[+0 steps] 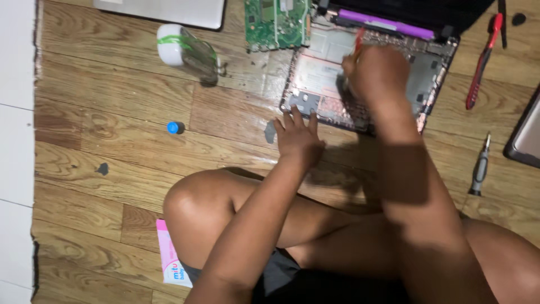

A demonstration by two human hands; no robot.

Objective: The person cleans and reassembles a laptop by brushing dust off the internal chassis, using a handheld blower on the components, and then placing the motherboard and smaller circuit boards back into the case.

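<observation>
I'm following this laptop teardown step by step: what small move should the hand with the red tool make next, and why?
Probably keep the right hand pressing the red tool down in the open laptop base at the same spot. The left hand lies flat at the base's near edge, bracing it, and the tool's tip is hidden behind the hand, so nothing shows that its work there is done.
</observation>
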